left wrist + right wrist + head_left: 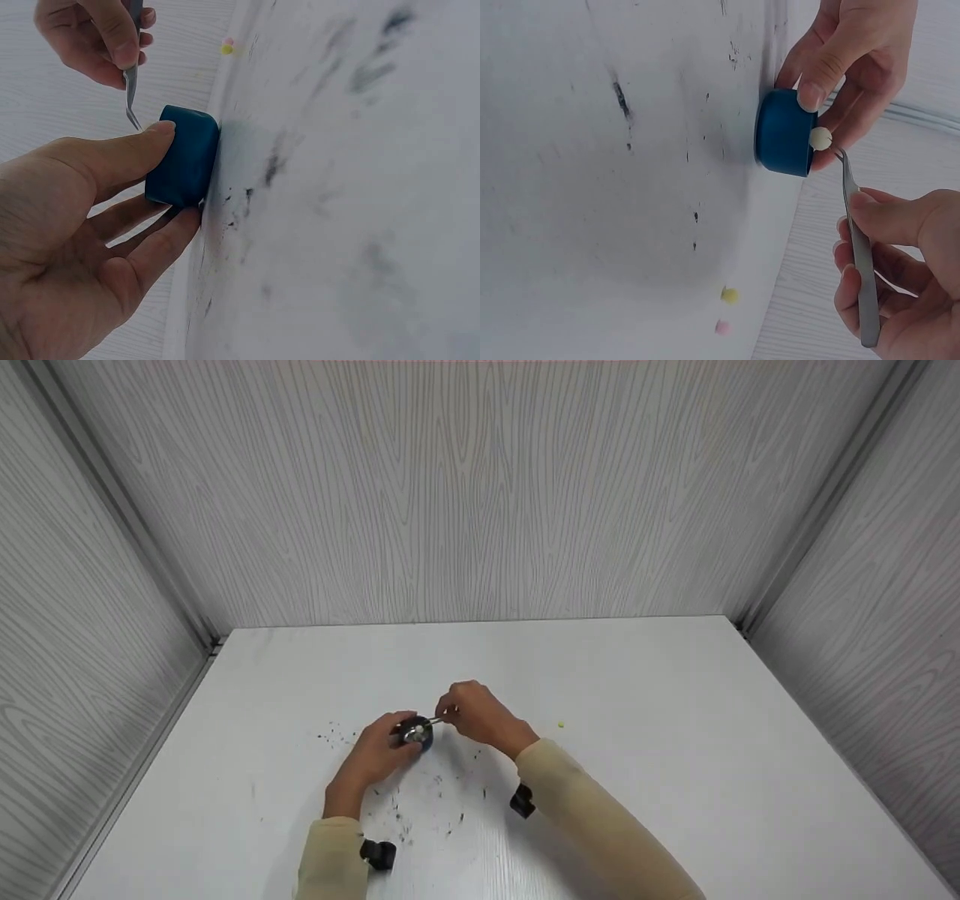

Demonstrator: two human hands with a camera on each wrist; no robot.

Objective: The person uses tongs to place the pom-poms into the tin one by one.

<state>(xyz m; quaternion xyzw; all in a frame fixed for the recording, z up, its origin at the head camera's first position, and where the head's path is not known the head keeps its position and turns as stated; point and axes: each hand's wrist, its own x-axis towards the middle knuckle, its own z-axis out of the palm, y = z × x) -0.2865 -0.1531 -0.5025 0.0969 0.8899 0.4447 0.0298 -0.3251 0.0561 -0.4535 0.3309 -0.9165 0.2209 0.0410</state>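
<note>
A small blue cup [784, 133] with a shiny metal inside stands on the table. My left hand [382, 750] holds it by the side, thumb and fingers around its wall, as the left wrist view also shows on the blue cup [184, 157]. My right hand [476, 712] grips grey metal tweezers [864, 270] with bent tips. These tips point at a small white ball [820, 139] at the cup's mouth. Whether they pinch the ball or only touch it, I cannot tell. Most of the cup's inside is hidden in both wrist views.
Right of the hands, a small yellow ball [561, 724] lies on the white table [637, 675]. Beside it in the right wrist view is a pink ball [722, 327]. Dark smudges mark the tabletop. Wood-grain panels [480, 495] enclose the back and sides.
</note>
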